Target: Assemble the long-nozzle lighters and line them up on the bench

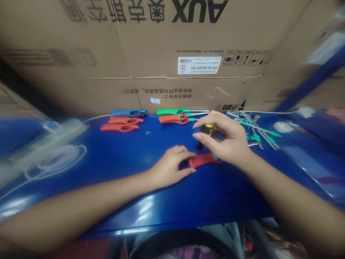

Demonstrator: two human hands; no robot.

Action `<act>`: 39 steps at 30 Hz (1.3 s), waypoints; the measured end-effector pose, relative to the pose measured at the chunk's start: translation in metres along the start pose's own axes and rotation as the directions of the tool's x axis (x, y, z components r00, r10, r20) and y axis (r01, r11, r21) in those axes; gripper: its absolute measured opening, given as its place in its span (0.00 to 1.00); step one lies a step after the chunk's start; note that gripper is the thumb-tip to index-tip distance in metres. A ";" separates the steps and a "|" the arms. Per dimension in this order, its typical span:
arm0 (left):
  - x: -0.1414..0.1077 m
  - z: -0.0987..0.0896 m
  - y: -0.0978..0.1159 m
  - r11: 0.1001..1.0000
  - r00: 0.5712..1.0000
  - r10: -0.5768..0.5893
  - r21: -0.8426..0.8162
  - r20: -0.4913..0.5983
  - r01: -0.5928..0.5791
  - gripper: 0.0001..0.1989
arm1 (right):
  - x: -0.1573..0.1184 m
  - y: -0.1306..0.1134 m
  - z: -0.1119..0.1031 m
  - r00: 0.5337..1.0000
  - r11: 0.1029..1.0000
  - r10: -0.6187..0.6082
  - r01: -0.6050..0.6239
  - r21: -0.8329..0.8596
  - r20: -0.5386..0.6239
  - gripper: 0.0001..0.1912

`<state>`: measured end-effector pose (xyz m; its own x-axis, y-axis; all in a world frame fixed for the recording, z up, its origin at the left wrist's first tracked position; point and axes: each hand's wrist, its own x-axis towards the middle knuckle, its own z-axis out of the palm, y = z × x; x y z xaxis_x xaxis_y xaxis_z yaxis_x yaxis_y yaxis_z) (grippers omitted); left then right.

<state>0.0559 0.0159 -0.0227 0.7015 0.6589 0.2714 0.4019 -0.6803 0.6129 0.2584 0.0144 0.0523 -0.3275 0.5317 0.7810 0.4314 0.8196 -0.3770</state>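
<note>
A red long-nosed lighter (202, 160) lies on the blue table in front of me, a bit of teal showing near its right end. My left hand (171, 165) grips its left end between thumb and fingers. In my right hand (228, 135) is a screwdriver (199, 145) with a black and yellow handle. It points down, its thin shaft meeting the lighter's upper side close to my left fingertips. My right hand covers part of the handle and of the lighter's right end.
Blue (126, 113) and orange-red lighter handles (121, 127) lie at back left. Behind my right hand are a green lighter (172, 112) and an orange one (174, 119). Metal tubes with teal parts (254, 131) are heaped right. A cable (58, 158) coils left; a cardboard wall (151, 64) stands behind.
</note>
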 end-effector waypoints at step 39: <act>-0.001 0.000 -0.001 0.999 0.999 0.040 -0.013 -0.008 -0.040 0.19 | -0.003 -0.003 -0.005 0.994 1.000 0.002 -0.001 -0.011 0.106 0.19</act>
<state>0.0544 0.0159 -0.0237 0.7122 0.6340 0.3014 0.3661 -0.7018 0.6111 0.2616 0.0092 0.0536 -0.4136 0.5531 0.7232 0.4412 0.8166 -0.3722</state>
